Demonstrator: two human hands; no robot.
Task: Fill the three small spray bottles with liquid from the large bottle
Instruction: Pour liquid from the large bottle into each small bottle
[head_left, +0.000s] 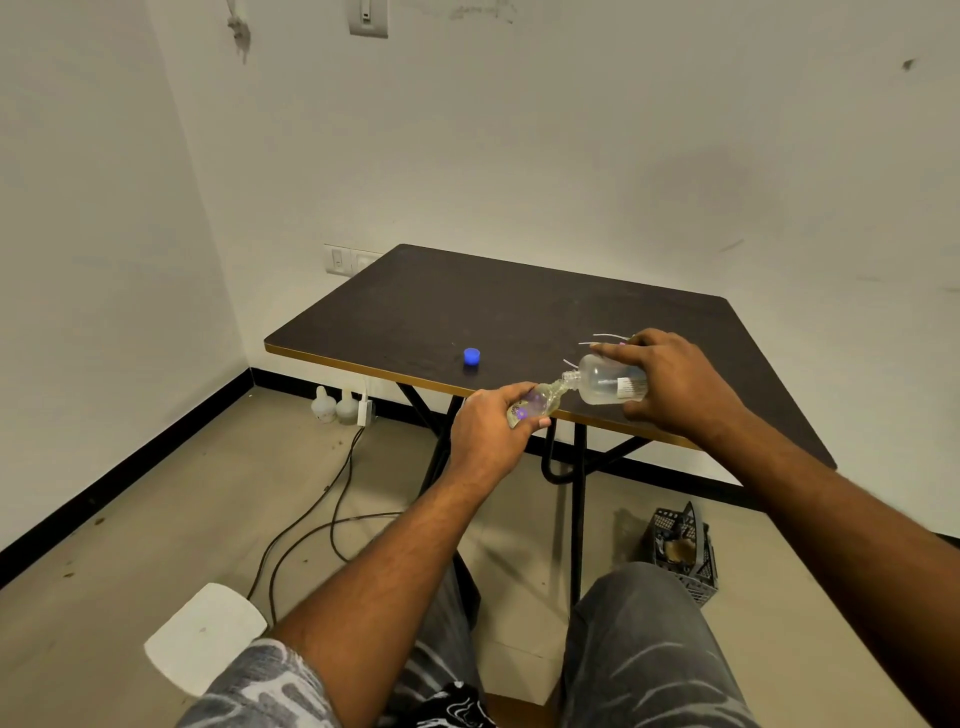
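Note:
My right hand grips the large clear bottle, tipped on its side with its open neck pointing left. Its mouth meets the mouth of a small clear spray bottle, which my left hand holds tilted at the table's front edge. A blue cap stands alone on the dark table. Thin white spray tubes lie on the table just behind my right hand, partly hidden by it. The other small bottles are not visible.
Under the table, a black crate sits on the floor at the right. Two white jugs and a power strip stand by the wall, with black cables trailing across the floor. A white stool is at lower left.

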